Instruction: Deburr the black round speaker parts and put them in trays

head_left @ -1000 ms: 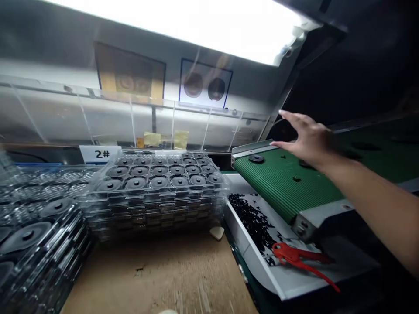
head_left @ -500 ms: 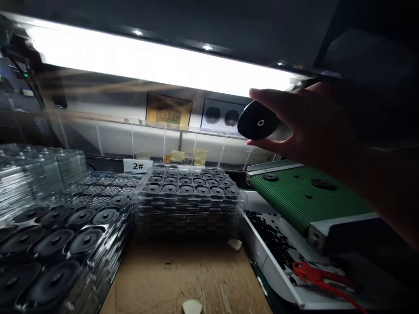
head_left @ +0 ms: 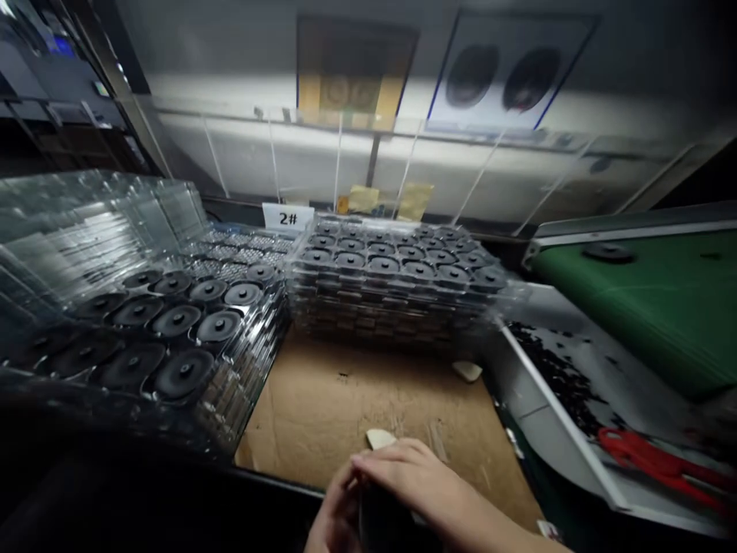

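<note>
A dark object [head_left: 381,516] is gripped low between the closed left hand [head_left: 338,511] and right hand [head_left: 408,478], just above a cardboard sheet [head_left: 368,399], with stacked clear trays [head_left: 397,307] of black discs [head_left: 219,326] held beyond it and a green belt [head_left: 633,307] to the right.

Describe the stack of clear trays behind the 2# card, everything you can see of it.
The stack of clear plastic trays stands on a brown cardboard surface, squared up as a neat block with many tray edges showing along its front. The top tray holds rows of round black discs in moulded pockets, each with a small central hub. The white 2# card stands at its back left corner, and a second stack of trays sits close on its left.
</note>
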Demonstrator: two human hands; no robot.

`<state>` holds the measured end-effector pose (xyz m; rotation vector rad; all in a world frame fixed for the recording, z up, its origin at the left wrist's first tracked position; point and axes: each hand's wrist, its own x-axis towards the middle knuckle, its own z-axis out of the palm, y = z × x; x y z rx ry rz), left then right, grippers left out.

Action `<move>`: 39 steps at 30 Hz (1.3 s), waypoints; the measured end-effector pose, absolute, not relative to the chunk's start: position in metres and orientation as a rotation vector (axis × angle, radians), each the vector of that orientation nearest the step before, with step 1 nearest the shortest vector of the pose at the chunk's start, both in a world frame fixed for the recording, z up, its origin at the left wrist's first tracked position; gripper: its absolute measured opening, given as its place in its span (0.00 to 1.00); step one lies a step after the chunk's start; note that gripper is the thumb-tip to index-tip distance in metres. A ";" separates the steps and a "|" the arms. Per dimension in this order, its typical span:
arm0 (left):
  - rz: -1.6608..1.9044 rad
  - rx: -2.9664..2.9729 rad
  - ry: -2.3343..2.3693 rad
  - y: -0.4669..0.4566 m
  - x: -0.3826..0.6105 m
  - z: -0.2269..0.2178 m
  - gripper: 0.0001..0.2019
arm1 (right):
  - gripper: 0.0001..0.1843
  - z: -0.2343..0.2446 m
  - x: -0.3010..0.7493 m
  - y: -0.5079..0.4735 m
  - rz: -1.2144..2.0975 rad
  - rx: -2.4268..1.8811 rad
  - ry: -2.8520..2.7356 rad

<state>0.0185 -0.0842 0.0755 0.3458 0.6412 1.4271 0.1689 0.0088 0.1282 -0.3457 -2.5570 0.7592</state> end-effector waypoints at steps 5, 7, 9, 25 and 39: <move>1.367 0.155 0.665 -0.081 0.023 0.066 0.38 | 0.48 0.089 0.168 -0.011 1.095 -0.743 -2.344; 1.338 0.095 0.726 -0.078 0.021 0.069 0.35 | 0.47 0.080 0.170 -0.017 1.070 -0.815 -2.306; 1.300 0.025 0.743 -0.073 0.017 0.075 0.32 | 0.40 0.071 0.176 -0.017 0.992 -0.927 -2.280; 1.303 -0.128 0.620 -0.039 0.003 0.084 0.24 | 0.18 0.010 0.170 0.029 0.707 -1.400 -2.221; 1.334 -0.102 0.839 -0.030 0.015 0.094 0.25 | 0.09 0.100 0.159 0.029 1.027 -1.188 -1.970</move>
